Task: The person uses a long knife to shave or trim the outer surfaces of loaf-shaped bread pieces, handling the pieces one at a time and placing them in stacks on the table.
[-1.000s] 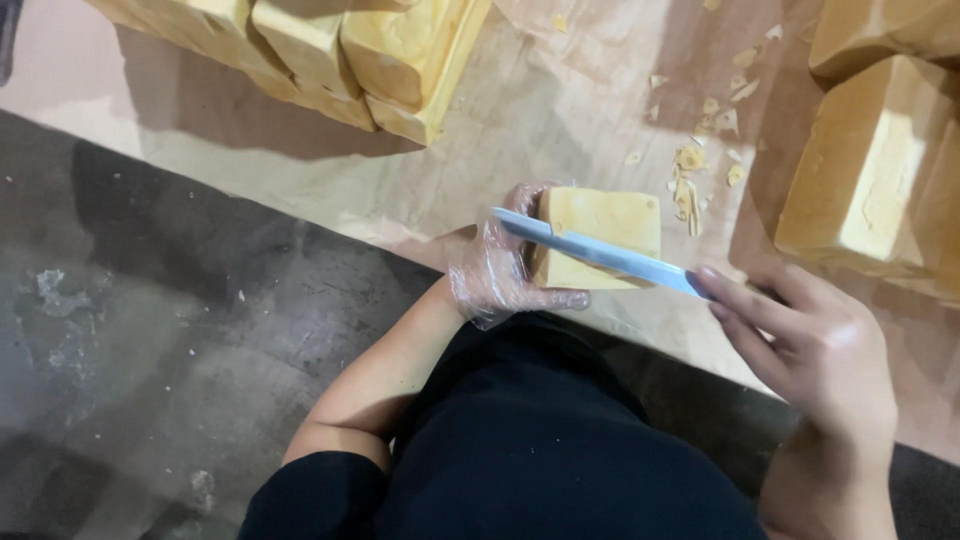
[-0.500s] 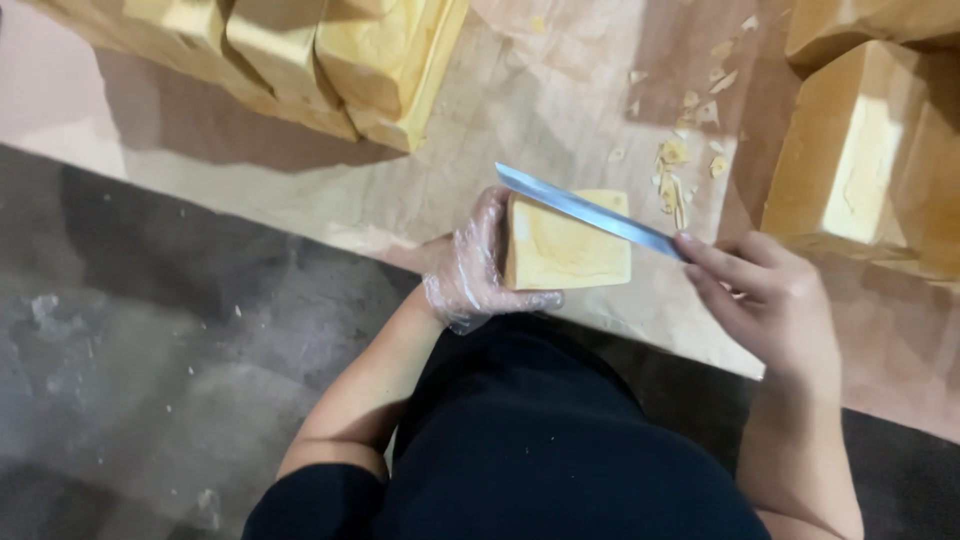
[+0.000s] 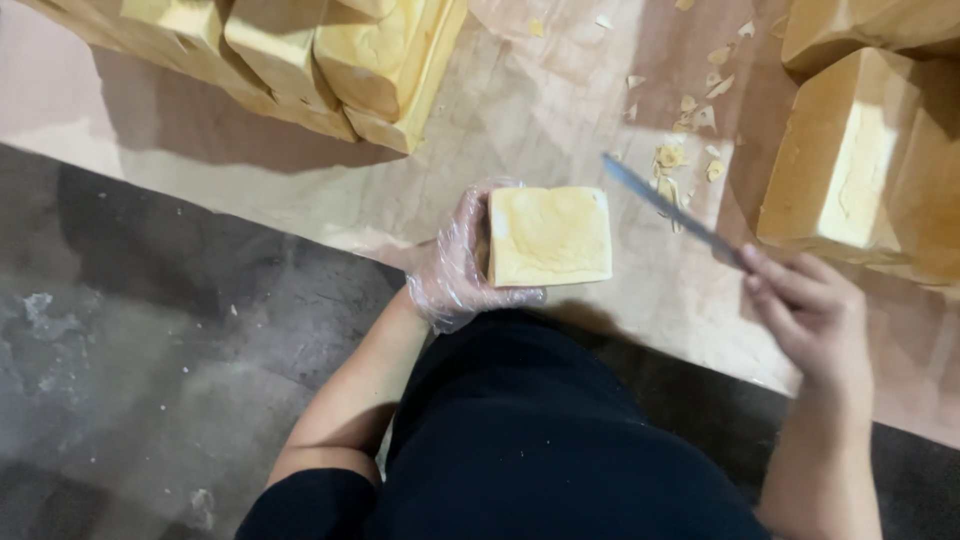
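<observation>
My left hand (image 3: 455, 270), in a clear plastic glove, grips a square yellow block (image 3: 550, 236) by its left side, near the front edge of the paper-covered table (image 3: 520, 120). My bare right hand (image 3: 810, 310) holds a long thin knife (image 3: 665, 205) by its handle. The blade points up and left and hangs just right of the block, clear of it. Pale shavings (image 3: 685, 140) lie beyond the blade tip.
A stack of large yellow blocks (image 3: 320, 60) lies at the back left. More big blocks (image 3: 860, 160) stand at the right edge. A dark grey floor (image 3: 150, 360) runs below the table's front edge.
The knife lay across the block's top; it has now lifted off and swung to the right. My left hand has turned the block so its broad face shows.
</observation>
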